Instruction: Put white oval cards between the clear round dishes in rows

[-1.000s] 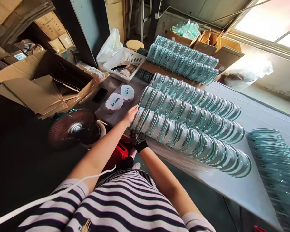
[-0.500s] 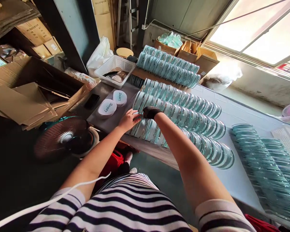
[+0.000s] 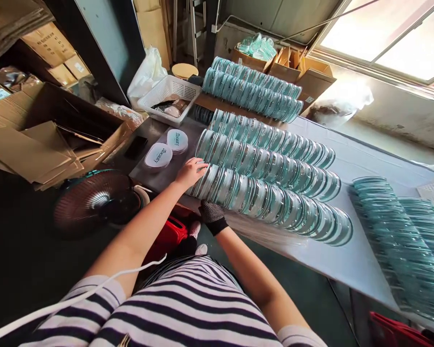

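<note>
Over at 9 o'clock there's a fan [image 3: 99, 200] down by the person's knee, with flattened cardboard boxes [image 3: 32, 149] heaped above it, nothing going on there. Just inside that, two printed round labels [image 3: 166, 149] sit on the grey end of the table [image 3: 347, 270].

The left hand [image 3: 191, 172] lies open, fingers spread flat against the left end of the nearest row of glass discs [image 3: 271, 202], pressing on it rather than gripping. The right hand [image 3: 212, 215] (in a dark dotted glove) sits just below at 6 o'clock of that row's end, against its near edge; can't tell whether it's curled around a disc or just bracing.

As for progress, I'd say lots is lined up already: three long rows overlap edge-on toward 3 o'clock, two more rows [image 3: 251, 89] sit on cardboard at 12. At the far right, a loose stack of discs [image 3: 401, 241] looks unsorted, so there's probably more to lay out.
</note>
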### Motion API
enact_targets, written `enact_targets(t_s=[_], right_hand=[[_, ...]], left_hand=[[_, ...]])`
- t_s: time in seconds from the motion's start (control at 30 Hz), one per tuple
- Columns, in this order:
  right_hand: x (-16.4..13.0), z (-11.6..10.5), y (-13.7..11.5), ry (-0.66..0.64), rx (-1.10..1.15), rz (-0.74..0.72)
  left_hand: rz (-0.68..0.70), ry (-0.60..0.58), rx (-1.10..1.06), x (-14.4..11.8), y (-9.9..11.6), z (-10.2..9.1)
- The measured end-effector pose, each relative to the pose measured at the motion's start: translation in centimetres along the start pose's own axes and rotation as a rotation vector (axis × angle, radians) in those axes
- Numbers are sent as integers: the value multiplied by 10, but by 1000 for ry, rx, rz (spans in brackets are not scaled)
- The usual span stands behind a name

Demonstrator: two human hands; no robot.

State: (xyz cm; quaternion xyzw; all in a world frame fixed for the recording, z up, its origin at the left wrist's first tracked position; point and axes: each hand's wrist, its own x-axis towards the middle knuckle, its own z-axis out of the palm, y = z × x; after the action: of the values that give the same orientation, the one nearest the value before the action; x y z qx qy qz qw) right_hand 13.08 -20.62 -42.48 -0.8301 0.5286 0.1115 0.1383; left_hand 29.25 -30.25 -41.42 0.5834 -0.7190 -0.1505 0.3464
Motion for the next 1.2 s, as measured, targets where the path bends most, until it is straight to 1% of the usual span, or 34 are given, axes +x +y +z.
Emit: enact_targets(t_s=[0.07,0.1,0.13,0.17,0.2,0.27,0.33,0.37,0.4,0.43,0.5,0.57,0.63,0.67,0.73,0.8,0.87,0.93,1.03,1.1,1.2], right_hand=[[1,13,-1,-21,19,15],[0,13,1,-31,22,15],[-3,9,5,-41,24,14],[-6,0,11,-43,27,11],[-10,-14,19,-25,32,16],[-13,-51,40,72,29,61],[-6,-94,64,182,-17,143],[3,-114,74,191,-62,172],[16,-131,83,148,-113,175],[30,-145,90,66,-163,159],[62,-161,96,-98,-239,87],[89,-167,94,-197,-270,18],[103,-167,88,-229,-288,-36],[105,-165,85,-231,-313,-70],[98,-161,81,-201,-371,-142],[81,-154,79,-100,-377,-181],[61,-144,80,29,-295,-131],[45,-134,81,129,-186,-35],[38,-129,89,187,-71,83],[42,-134,97,160,-64,111],[52,-146,107,14,-140,90]], left_hand=[[-4,-9,-1,0,0,-1],[-7,-15,1,0,0,-2],[-13,-18,11,-1,2,-3],[-21,-14,33,-1,5,-5],[-26,-3,68,-2,9,-7],[0,26,145,-5,21,-10],[87,18,172,-7,36,-10],[136,-11,161,-8,42,-8],[173,-47,144,-8,48,-5],[194,-82,133,-8,53,-2],[198,-125,138,-7,58,6],[195,-131,163,-6,58,11],[204,-132,173,-6,56,13],[202,-137,173,-5,55,13],[185,-153,173,-4,55,11],[162,-166,183,-3,56,10],[150,-170,194,-3,57,9],[149,-167,195,-3,57,10],[149,-154,173,-3,55,11],[149,-150,165,-3,53,11],[151,-154,178,-4,53,10]])
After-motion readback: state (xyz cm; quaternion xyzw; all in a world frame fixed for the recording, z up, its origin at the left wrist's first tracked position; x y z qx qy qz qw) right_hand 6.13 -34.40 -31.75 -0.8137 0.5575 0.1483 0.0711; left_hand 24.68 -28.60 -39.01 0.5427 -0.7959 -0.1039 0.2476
